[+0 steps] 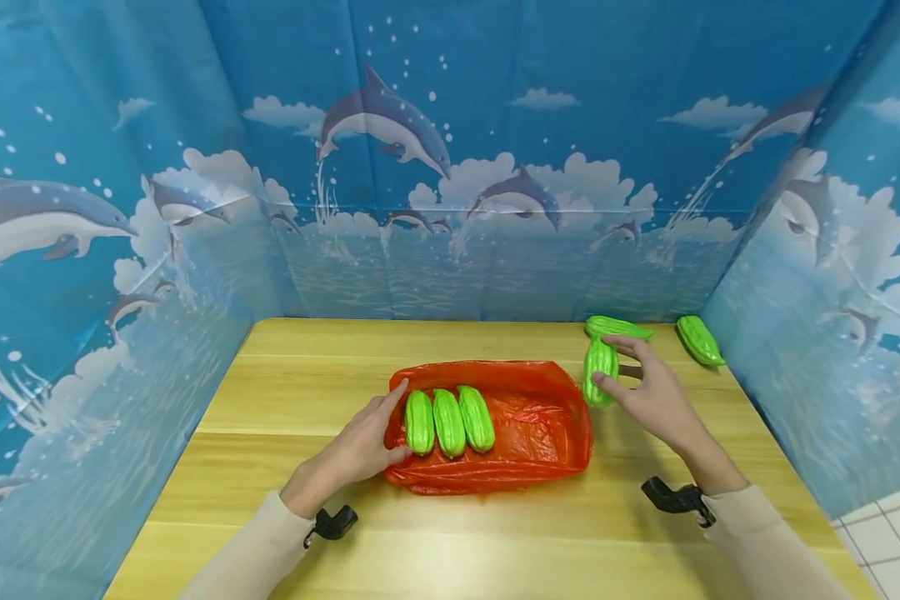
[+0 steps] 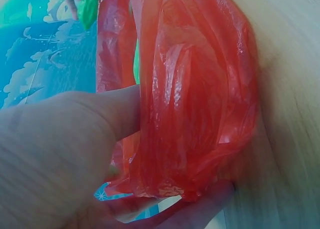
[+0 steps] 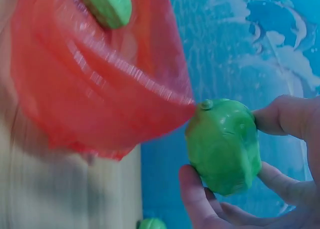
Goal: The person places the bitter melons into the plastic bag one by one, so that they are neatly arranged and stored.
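Note:
An orange-red plastic bag (image 1: 487, 479) lies spread open on the table, with three green ridged gourds (image 1: 448, 422) side by side in its left half. At its left end my left hand (image 1: 356, 442) holds the rim; the left wrist view shows the thumb (image 2: 122, 109) inside the bag wall and fingers outside. Just past the bag's right end, my right hand (image 1: 656, 400) grips another green ridged gourd (image 1: 600, 371) between thumb and fingers. Seen end-on in the right wrist view, this gourd (image 3: 225, 149) is held above the table, close to the bag's edge.
Behind my right hand, a green gourd (image 1: 618, 327) lies at the table's back edge. One more gourd (image 1: 699, 340) lies at the back right corner. Dolphin-printed blue curtains (image 1: 487, 275) wall in the back and both sides of the wooden table (image 1: 307, 375).

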`<state>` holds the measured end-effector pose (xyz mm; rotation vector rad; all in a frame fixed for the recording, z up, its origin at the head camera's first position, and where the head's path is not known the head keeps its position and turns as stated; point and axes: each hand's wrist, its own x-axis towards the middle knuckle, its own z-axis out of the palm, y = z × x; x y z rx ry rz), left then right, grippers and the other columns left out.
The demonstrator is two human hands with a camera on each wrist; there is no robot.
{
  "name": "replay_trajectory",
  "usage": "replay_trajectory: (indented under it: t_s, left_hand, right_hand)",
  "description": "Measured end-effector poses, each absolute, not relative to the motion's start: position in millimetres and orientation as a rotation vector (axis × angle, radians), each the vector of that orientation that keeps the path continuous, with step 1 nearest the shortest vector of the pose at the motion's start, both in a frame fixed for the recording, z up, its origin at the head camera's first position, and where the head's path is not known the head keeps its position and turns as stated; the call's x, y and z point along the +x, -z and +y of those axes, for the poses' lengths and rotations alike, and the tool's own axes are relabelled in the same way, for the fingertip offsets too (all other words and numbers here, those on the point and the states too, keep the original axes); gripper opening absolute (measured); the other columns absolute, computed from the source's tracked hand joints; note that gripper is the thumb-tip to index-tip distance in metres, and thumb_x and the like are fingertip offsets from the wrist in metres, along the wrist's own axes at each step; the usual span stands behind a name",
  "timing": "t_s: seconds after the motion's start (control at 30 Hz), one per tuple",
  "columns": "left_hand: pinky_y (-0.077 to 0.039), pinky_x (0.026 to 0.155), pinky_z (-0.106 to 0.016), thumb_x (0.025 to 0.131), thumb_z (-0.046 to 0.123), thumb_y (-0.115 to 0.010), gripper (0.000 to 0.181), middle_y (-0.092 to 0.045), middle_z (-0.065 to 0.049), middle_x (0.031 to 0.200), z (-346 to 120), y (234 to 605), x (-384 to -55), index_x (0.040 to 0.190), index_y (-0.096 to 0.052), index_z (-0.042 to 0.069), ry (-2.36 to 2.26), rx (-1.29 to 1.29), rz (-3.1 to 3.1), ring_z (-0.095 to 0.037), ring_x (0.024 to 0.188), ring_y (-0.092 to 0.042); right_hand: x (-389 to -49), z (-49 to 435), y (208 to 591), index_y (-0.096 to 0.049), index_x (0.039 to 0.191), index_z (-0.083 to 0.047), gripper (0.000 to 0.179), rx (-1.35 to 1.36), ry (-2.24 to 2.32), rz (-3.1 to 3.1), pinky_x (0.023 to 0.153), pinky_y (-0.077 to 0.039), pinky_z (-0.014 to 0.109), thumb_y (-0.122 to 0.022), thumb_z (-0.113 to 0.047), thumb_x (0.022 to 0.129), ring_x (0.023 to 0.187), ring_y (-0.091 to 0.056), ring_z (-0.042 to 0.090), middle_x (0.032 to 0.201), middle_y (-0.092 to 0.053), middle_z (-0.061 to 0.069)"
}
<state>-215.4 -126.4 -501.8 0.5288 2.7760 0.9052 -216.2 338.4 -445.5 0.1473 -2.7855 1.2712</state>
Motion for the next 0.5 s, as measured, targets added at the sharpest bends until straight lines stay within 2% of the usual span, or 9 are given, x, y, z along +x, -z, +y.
replay_trajectory:
  t_s: [0.3, 0.5]
  left_hand:
    - [-0.053, 0.130, -0.068, 0.101, 0.021, -0.095, 0.114, -0.048, -0.029, 0.179, -129, 502, -219, 0.189, -0.023, 0.019, -0.909, 0.523, 2.766, -0.052, 0.162, -0.055]
    - [-0.052, 0.131, -0.068, 0.100, 0.020, -0.095, 0.114, -0.047, -0.029, 0.180, -131, 503, -220, 0.188, -0.024, 0.018, -0.927, 0.525, 2.757, -0.052, 0.163, -0.054]
  right_hand:
    - [-210, 307, 427, -0.035, 0.180, -0.011, 0.078, 0.284, -1.357, -2.778, 0.109, -0.067, 0.068, -0.076, -0.027, 0.116, 0.153, -0.058, 0.064, 0.180, -0.040, 0.035]
    - [-209, 290, 425, -0.032, 0.183, -0.015, 0.085, 0.385, -1.352, -2.819, 0.104, -0.071, 0.063, -0.080, -0.021, 0.113, 0.148, -0.063, 0.061, 0.180, -0.041, 0.032]
